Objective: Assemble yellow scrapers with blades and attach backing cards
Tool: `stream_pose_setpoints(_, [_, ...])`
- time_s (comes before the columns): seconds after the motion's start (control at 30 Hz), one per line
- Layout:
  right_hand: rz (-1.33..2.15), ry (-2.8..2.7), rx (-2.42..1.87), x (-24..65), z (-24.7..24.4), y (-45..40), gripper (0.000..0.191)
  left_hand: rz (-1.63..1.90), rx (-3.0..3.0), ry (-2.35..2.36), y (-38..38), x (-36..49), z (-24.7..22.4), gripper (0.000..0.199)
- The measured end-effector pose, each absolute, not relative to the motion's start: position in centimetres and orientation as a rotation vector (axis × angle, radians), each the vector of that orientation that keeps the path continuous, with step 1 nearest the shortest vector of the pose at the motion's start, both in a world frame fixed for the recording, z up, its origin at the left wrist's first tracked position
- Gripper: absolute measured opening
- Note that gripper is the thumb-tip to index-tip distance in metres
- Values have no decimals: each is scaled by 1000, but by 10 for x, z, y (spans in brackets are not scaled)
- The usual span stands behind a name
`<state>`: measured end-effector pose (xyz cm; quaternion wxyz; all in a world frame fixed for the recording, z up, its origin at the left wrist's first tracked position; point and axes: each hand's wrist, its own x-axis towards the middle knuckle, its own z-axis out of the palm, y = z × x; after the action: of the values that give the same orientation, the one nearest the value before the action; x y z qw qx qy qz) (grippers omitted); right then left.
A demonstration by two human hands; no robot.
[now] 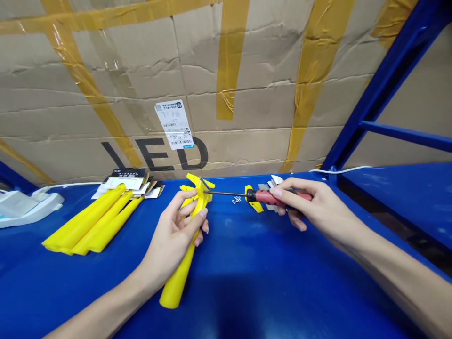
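Observation:
My left hand (180,226) is closed around the yellow scraper (181,270), its round handle slanting down toward me. A thin dark metal edge shows at its head. In my right hand (303,200) is a screwdriver (263,197) with a red and black handle, held level. The screwdriver's tip meets the scraper's head; whether it sits in a screw is too small to tell. Behind my left hand lie yellow plastic pieces (194,180), partly hidden by the fingers. Small metal screws (236,200) lie beneath the shaft, left of another yellow piece (254,203).
Several yellow handles with card tags (93,221) lie at the left on the blue surface (247,282). A white power strip (33,209) is farther left. Flat grey pieces (271,207) lie behind my right hand. A taped cardboard box (261,94) and blue frame (374,84) stand behind.

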<state>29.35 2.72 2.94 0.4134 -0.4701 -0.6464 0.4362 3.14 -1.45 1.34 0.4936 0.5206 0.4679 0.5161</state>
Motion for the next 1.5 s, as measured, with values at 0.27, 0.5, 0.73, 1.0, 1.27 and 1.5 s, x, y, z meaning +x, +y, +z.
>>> stream_pose_setpoints(0.27, [533, -1905, -1064, 311, 35, 34, 33, 1201, 1265, 1145, -16, 36, 18, 41])
stream_pose_setpoints(0.5, [450, -1962, -1130, 313, 39, 31, 30, 1154, 1341, 1205, -20, 36, 10, 35])
stream_pose_setpoints(0.73, [1065, -1886, -1238, 306, 41, 31, 41, 1221, 1349, 1203, -19, 35, 16, 37])
stream_pose_setpoints(1.0, [44, -2212, -841, 311, 31, 28, 33, 1177, 1347, 1186, -16, 28, 23, 38])
stream_pose_setpoints(1.27, [436, -2176, -959, 308, 31, 24, 30, 1160, 1348, 1207, -17, 26, 19, 34])
stream_pose_setpoints(1.5, [1339, -1767, -1203, 305, 37, 27, 42, 1138, 1390, 1183, -17, 24, 26, 34])
